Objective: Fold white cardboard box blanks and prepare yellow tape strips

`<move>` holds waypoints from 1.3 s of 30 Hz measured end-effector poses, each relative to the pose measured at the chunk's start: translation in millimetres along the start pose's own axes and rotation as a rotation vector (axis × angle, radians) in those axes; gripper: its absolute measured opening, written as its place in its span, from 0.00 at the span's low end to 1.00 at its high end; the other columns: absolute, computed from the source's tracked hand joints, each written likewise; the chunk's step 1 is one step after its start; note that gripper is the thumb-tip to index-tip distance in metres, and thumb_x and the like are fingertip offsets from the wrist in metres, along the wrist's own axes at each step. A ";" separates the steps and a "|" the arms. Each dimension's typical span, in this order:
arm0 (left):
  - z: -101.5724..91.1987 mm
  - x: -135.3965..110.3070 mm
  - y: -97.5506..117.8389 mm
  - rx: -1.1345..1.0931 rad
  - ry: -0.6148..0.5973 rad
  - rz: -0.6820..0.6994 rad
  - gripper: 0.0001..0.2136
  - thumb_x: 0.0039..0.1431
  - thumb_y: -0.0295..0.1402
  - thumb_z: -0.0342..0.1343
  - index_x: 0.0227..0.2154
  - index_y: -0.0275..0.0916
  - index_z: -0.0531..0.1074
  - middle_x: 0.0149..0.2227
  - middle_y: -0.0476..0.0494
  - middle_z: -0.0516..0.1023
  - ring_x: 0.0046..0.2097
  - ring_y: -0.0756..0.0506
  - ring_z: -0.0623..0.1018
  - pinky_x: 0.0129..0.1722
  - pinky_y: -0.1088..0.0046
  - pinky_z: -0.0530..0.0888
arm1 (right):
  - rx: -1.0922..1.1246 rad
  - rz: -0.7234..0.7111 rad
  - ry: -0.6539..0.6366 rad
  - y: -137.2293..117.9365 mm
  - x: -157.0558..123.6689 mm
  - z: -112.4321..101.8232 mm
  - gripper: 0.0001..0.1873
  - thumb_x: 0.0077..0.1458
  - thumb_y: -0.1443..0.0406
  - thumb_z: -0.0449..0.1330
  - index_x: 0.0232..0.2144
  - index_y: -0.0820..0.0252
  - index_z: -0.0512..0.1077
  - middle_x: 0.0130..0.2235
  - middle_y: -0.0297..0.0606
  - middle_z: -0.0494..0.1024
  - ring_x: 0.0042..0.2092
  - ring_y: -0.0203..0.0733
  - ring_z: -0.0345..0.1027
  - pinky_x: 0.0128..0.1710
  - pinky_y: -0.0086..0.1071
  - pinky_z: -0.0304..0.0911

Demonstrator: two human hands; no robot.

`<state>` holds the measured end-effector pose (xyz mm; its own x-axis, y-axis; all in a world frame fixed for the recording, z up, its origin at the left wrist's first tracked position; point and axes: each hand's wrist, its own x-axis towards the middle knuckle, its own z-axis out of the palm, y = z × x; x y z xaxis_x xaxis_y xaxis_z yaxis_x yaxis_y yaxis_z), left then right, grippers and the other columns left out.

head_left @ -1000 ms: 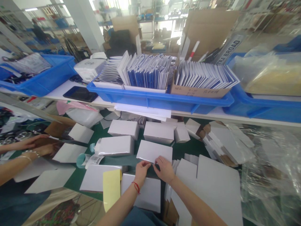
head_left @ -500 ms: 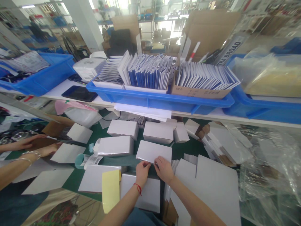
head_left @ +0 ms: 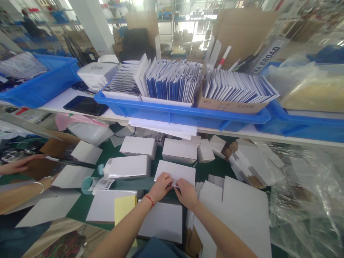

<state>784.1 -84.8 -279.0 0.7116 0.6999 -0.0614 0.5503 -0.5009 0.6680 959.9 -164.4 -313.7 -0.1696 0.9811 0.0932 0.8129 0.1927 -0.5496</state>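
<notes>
A closed white box (head_left: 176, 169) lies flat on the green table before me. My left hand (head_left: 162, 186) rests over its near edge, fingers curled and closed against the top and front. Close beside it, my right hand (head_left: 185, 191) has its fingers bent onto the same edge, thumb close to the left fingertips. Whether a small piece sits between the fingertips is too small to tell. Another white box (head_left: 163, 220) lies below my wrists, and a yellow sheet (head_left: 124, 209) is partly covered by my left forearm.
More white boxes (head_left: 138, 146) stand behind. Left are a teal tape roll (head_left: 87, 185) and a label roll (head_left: 103, 185). Flat white cartons (head_left: 244, 211) and clear plastic wrap (head_left: 303, 200) lie right. A blue tray (head_left: 182, 114) of booklets spans the shelf. A co-worker's arm (head_left: 24, 195) reaches in left.
My left hand has moved up and over the box's near edge, its back now turned more upward. My right hand stays at that edge. The co-worker's hands have shifted left.
</notes>
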 end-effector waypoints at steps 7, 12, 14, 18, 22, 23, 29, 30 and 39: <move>1.6 -2.6 -6.4 -0.052 0.008 0.010 0.06 0.60 0.21 0.55 0.32 0.38 0.68 0.38 0.45 0.70 0.45 0.42 0.68 0.45 0.66 0.67 | 0.036 0.035 -0.040 -0.7 -0.3 -7.3 0.07 0.58 0.73 0.56 0.36 0.57 0.65 0.37 0.36 0.71 0.39 0.44 0.66 0.37 0.35 0.59; -0.5 -1.4 -7.4 -0.088 0.002 0.004 0.06 0.59 0.21 0.57 0.32 0.39 0.69 0.37 0.46 0.70 0.45 0.43 0.69 0.44 0.68 0.67 | 0.050 0.178 -0.081 -12.1 7.1 -13.4 0.05 0.61 0.66 0.61 0.36 0.57 0.67 0.36 0.35 0.73 0.36 0.43 0.67 0.35 0.34 0.58; -0.7 -1.3 -7.7 -0.089 0.007 -0.010 0.06 0.60 0.23 0.58 0.31 0.39 0.69 0.37 0.46 0.69 0.44 0.43 0.69 0.43 0.68 0.67 | 0.038 0.281 -0.105 -17.0 12.5 -16.5 0.06 0.61 0.67 0.62 0.34 0.56 0.67 0.35 0.36 0.74 0.36 0.43 0.68 0.33 0.34 0.56; 0.6 -1.0 -8.7 -0.083 0.004 -0.028 0.07 0.59 0.23 0.59 0.31 0.38 0.68 0.37 0.46 0.69 0.45 0.43 0.68 0.43 0.69 0.67 | 0.040 0.496 -0.211 -15.8 26.5 -25.2 0.12 0.54 0.67 0.68 0.24 0.56 0.68 0.27 0.33 0.75 0.31 0.42 0.69 0.28 0.32 0.51; 4.6 2.3 -7.6 -0.064 0.000 -0.041 0.08 0.58 0.24 0.61 0.29 0.38 0.66 0.37 0.46 0.69 0.45 0.42 0.68 0.43 0.67 0.66 | 0.056 0.618 -0.338 -10.5 44.4 -33.1 0.20 0.48 0.61 0.72 0.16 0.56 0.65 0.22 0.35 0.75 0.29 0.44 0.71 0.26 0.31 0.54; 5.5 3.2 -6.9 -0.059 0.002 -0.046 0.09 0.58 0.25 0.62 0.29 0.38 0.66 0.37 0.46 0.68 0.45 0.42 0.67 0.43 0.67 0.66 | 0.059 0.641 -0.364 -10.5 48.7 -34.3 0.21 0.48 0.59 0.72 0.16 0.56 0.64 0.21 0.36 0.75 0.29 0.45 0.72 0.26 0.32 0.55; 4.0 2.6 -9.1 -0.070 -0.030 -0.020 0.08 0.56 0.20 0.58 0.30 0.39 0.66 0.38 0.46 0.68 0.46 0.42 0.67 0.45 0.66 0.67 | 0.208 0.730 -0.567 -10.3 60.7 -40.3 0.20 0.54 0.67 0.64 0.14 0.56 0.63 0.13 0.32 0.70 0.21 0.42 0.72 0.22 0.29 0.62; 3.0 1.9 -10.6 -0.079 -0.037 -0.011 0.09 0.55 0.19 0.58 0.30 0.39 0.66 0.38 0.46 0.68 0.46 0.42 0.68 0.45 0.66 0.67 | 0.234 0.746 -0.595 -8.9 60.8 -41.4 0.20 0.53 0.68 0.63 0.14 0.56 0.63 0.14 0.32 0.71 0.21 0.42 0.72 0.21 0.28 0.63; 2.0 2.0 -15.9 -0.134 -0.021 0.013 0.10 0.52 0.17 0.55 0.30 0.39 0.66 0.38 0.45 0.69 0.47 0.42 0.69 0.45 0.67 0.67 | 0.301 0.776 -0.591 -6.1 56.4 -43.2 0.19 0.57 0.63 0.63 0.17 0.57 0.65 0.18 0.34 0.77 0.21 0.39 0.73 0.18 0.25 0.60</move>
<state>777.7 -76.4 -291.3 0.7281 0.6822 -0.0670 0.4790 -0.4363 0.7617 969.4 -109.4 -269.3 0.0301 0.6522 -0.7575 0.6554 -0.5850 -0.4777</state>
